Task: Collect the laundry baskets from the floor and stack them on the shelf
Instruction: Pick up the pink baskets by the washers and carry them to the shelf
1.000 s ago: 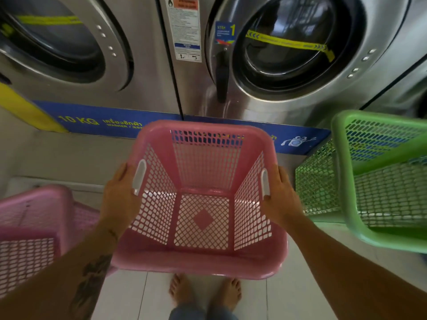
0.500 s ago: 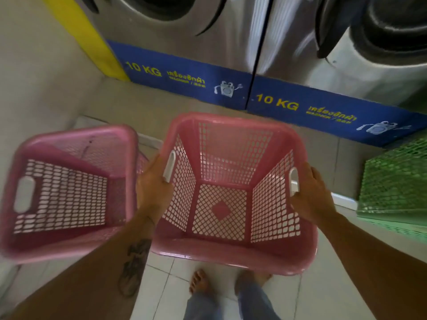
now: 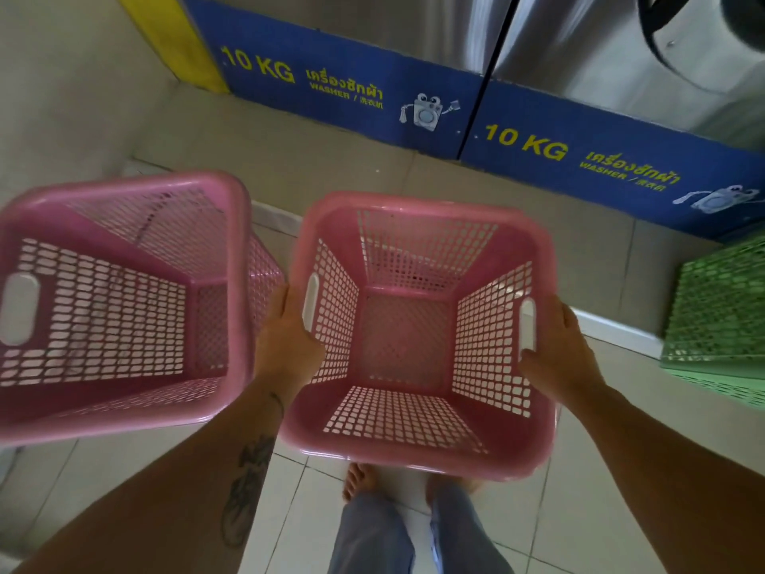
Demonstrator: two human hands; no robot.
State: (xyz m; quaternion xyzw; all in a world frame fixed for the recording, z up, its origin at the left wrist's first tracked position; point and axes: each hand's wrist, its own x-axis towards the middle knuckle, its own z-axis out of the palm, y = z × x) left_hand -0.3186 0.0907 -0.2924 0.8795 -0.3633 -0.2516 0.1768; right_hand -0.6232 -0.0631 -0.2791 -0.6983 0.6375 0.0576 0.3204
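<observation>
Each grip is closed on the held basket (image 3: 418,337): the left hand (image 3: 289,345) clasps the outside of its left wall beside the white handle slot, and the right hand (image 3: 554,354) clasps the right wall at the matching slot. Taking it on opposite sides keeps the rim level and the mouth facing up, which looks like the sensible way to carry something wide, light and empty, and it leaves the bottom free to drop into another basket.

The held basket hangs clear of the floor (image 3: 314,482), above the person's bare feet, in front of the body. Just beside it on the left, with the left hand between the two, stands a second pink basket (image 3: 120,300), empty, its mouth tipped toward the camera; what it rests on is out of view. I judge it the likely partner for nesting. A green basket (image 3: 720,312) lies on its side at the right edge, near the blue washer plinth (image 3: 343,97), not yet collected. No shelf is visible.
</observation>
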